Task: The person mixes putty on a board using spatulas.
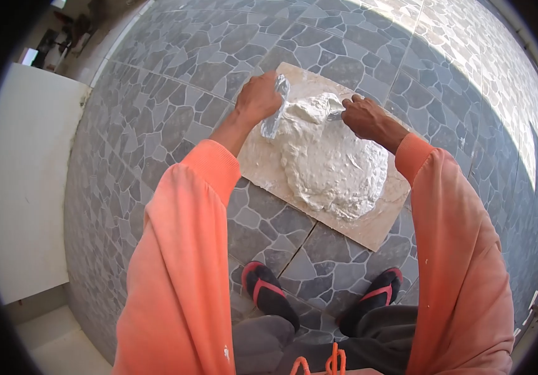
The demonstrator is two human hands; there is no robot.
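Note:
A wide mound of wet white plaster (337, 162) lies on a beige tile board (259, 165) on the floor. My left hand (259, 97) is closed around a plaster-smeared metal trowel (272, 123), its long blade seen nearly edge-on at the mound's upper left. My right hand (367, 117) is wrapped round the handle of a putty knife (334, 116). Its small blade touches the plaster near the mound's upper edge, and part of the tool is hidden by my fingers.
Grey stone-patterned floor tiles (187, 119) surround the board. My sandalled feet (266, 287) stand just below its near edge. On the left is a white block or low wall (31, 181). Bright sunlight falls across the floor at the upper right.

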